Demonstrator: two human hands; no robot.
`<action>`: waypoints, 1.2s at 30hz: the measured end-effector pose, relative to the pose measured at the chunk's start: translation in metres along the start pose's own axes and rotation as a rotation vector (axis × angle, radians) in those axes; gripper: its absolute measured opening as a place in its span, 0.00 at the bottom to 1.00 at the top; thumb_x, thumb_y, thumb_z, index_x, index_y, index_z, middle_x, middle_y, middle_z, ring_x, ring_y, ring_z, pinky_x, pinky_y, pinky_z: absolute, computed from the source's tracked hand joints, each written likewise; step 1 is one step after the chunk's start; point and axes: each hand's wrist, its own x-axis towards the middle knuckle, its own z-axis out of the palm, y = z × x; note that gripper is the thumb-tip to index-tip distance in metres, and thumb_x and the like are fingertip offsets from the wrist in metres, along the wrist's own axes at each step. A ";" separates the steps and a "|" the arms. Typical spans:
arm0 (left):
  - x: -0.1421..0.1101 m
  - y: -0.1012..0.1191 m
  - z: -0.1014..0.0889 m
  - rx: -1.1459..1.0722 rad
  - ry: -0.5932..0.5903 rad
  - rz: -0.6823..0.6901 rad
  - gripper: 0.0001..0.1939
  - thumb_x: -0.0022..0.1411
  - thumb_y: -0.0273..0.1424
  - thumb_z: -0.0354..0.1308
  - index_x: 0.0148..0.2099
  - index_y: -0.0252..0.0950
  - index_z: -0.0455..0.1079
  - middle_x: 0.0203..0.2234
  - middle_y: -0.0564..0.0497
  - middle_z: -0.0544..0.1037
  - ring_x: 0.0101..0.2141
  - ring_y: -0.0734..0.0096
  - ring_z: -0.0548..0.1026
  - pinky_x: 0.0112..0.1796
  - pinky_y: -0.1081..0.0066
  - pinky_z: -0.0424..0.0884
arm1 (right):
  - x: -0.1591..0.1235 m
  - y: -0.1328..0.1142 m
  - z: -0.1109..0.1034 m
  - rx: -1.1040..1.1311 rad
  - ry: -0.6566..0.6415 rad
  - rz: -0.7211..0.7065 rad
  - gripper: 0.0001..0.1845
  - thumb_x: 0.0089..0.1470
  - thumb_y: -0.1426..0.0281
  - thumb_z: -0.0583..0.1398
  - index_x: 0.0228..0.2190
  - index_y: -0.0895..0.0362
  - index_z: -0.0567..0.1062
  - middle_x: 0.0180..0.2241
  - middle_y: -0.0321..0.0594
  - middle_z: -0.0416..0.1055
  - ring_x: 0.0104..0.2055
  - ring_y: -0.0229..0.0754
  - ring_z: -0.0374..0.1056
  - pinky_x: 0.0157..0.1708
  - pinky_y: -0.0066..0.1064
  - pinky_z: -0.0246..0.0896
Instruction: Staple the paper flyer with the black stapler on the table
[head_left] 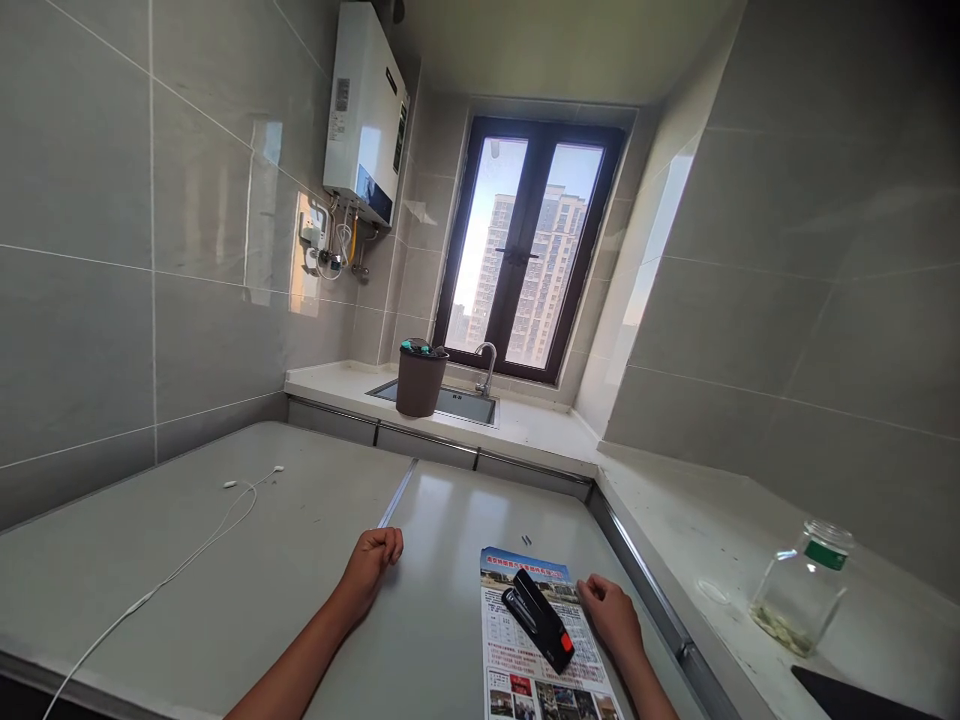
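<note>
My left hand (376, 556) rests on the light grey table (315, 600) as a loose fist, with nothing visible in it. My right hand (613, 615) lies at the right edge of a printed leaflet (499, 655), its fingers curled in; I see nothing held there. On the leaflet sits a black stapler (538, 622) with a red-orange patch near its lower end, lying diagonally and apart from both hands. Beyond the leaflet's top edge are small strips of staples (526, 540).
White earphones (214, 537) with a long cord lie on the table's left part. At the back, a brown bin (418, 382) stands by the sink (469, 404) and faucet (489, 368). A lidded glass jar (799, 595) stands on the right counter (697, 510).
</note>
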 end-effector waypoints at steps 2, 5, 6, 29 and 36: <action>0.000 -0.002 -0.002 -0.009 0.009 0.001 0.09 0.39 0.23 0.51 0.16 0.37 0.54 0.17 0.55 0.62 0.23 0.73 0.54 0.27 0.72 0.48 | -0.001 -0.001 -0.001 0.003 0.003 0.000 0.22 0.51 0.48 0.51 0.19 0.52 0.64 0.20 0.37 0.70 0.26 0.42 0.66 0.26 0.29 0.48; 0.001 -0.005 -0.004 -0.018 0.017 -0.005 0.08 0.39 0.23 0.51 0.17 0.37 0.54 0.17 0.55 0.62 0.23 0.74 0.53 0.27 0.71 0.47 | -0.001 -0.002 -0.002 0.010 0.006 -0.012 0.22 0.51 0.49 0.51 0.19 0.52 0.64 0.20 0.37 0.70 0.26 0.42 0.66 0.27 0.29 0.49; 0.001 -0.006 -0.005 -0.022 0.017 -0.007 0.08 0.39 0.23 0.50 0.17 0.37 0.54 0.17 0.55 0.62 0.23 0.74 0.53 0.27 0.71 0.47 | -0.001 -0.003 -0.002 0.012 0.006 -0.018 0.22 0.51 0.49 0.51 0.18 0.52 0.64 0.20 0.37 0.70 0.26 0.42 0.66 0.27 0.29 0.49; -0.001 -0.003 -0.005 -0.092 0.005 -0.073 0.08 0.40 0.21 0.50 0.19 0.37 0.54 0.18 0.56 0.62 0.20 0.77 0.50 0.24 0.71 0.43 | -0.001 -0.002 -0.001 0.011 0.007 -0.044 0.23 0.51 0.48 0.51 0.19 0.52 0.63 0.20 0.36 0.68 0.26 0.42 0.67 0.27 0.29 0.50; 0.000 -0.005 -0.007 -0.083 0.009 -0.079 0.07 0.39 0.22 0.49 0.19 0.36 0.54 0.18 0.55 0.62 0.21 0.76 0.50 0.25 0.69 0.42 | -0.002 -0.006 -0.001 -0.007 0.010 -0.044 0.21 0.52 0.50 0.51 0.18 0.50 0.62 0.20 0.38 0.69 0.26 0.46 0.69 0.28 0.32 0.52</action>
